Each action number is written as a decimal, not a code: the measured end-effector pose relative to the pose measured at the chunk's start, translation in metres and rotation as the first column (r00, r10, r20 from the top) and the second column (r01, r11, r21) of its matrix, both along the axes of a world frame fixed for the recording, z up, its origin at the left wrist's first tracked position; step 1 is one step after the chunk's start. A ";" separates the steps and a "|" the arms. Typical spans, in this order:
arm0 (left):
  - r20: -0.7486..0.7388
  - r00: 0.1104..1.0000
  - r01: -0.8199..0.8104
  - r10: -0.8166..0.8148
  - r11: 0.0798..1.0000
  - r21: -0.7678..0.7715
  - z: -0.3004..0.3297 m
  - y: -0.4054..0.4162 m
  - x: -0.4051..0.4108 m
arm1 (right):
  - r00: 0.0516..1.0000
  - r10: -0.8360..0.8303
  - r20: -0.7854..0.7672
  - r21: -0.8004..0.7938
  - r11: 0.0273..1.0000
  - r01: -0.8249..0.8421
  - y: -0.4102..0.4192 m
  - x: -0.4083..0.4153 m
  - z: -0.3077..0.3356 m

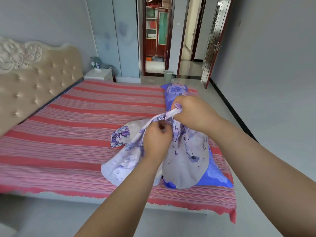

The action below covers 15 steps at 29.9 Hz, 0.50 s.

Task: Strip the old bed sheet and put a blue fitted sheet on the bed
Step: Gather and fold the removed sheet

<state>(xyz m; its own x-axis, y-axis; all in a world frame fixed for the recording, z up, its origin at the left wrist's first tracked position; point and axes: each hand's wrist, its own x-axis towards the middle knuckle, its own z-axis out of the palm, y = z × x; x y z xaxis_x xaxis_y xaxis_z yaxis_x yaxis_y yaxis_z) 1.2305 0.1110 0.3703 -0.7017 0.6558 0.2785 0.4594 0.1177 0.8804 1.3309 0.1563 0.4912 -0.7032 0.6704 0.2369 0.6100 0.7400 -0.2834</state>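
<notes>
Both forearms reach forward over the bed [71,134]. The left hand [157,139] and right hand [193,113], fingers curled, pinch a bunched edge of the floral fabric [184,161], apparently a sheet.

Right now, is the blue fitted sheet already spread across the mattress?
No. The red striped sheet covers the bed, while both hands grip the bunched blue floral fabric near its foot.

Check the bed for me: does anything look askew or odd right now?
The red striped sheet lies flat but sits crooked: its near right corner hangs lower off the bed than the rest of the edge. Both hands, left and right, grip a bunched pale floral cloth above a blue floral pillow.
</notes>
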 end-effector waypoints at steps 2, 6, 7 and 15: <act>0.054 0.991 0.128 -0.126 0.991 -0.038 0.001 0.000 0.011 | 1.000 0.003 0.001 0.009 1.000 -0.003 -0.003 0.004 -0.001; 0.087 0.992 0.094 -0.086 0.992 -0.088 0.003 -0.003 0.026 | 0.999 0.035 -0.022 -0.004 0.999 -0.035 -0.004 0.016 -0.005; 0.043 0.998 0.052 -0.047 0.990 -0.134 0.003 -0.004 0.026 | 0.999 0.049 -0.024 -0.007 0.999 -0.049 -0.005 0.019 -0.007; -0.063 0.992 -0.125 0.112 0.952 -0.278 -0.023 -0.026 0.003 | 0.989 -0.046 -0.138 -0.098 0.995 0.033 0.010 0.049 -0.038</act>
